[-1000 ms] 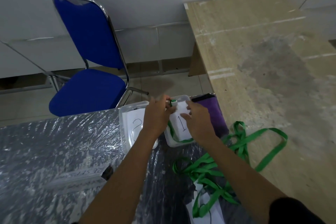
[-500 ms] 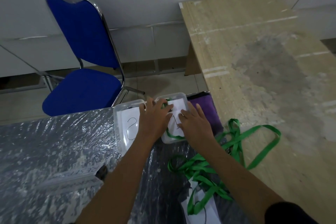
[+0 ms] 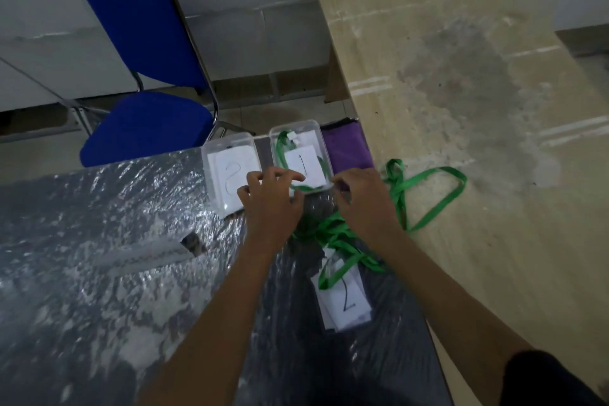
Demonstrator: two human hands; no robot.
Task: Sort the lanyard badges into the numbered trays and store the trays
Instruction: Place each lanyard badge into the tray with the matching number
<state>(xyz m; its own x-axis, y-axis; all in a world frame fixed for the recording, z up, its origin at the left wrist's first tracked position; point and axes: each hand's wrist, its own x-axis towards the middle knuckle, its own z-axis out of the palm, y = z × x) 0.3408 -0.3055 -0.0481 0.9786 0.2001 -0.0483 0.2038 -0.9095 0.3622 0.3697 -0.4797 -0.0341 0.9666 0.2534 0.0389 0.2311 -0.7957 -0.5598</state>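
Green lanyard coils round the "1" badge (image 3: 304, 165) in its clear tray (image 3: 314, 128); both hands, left (image 3: 271, 204) and right (image 3: 362, 201), hover loosely curled, holding nothing.

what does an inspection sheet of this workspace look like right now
surface: table under crinkled clear plastic sheet; bare wooden tabletop alongside on the right
job's things: tray 1 holds a badge marked 1 with its green lanyard; tray 2 holds a card marked 2; loose badge marked 2 lies nearer, under tangled green lanyards
clutter: purple pouch beside tray 1
hands: left hand and right hand at the trays' near edge, fingers curled; holds unclear
cables: nothing seen
surroundings: blue chair, white wall, tiled floor
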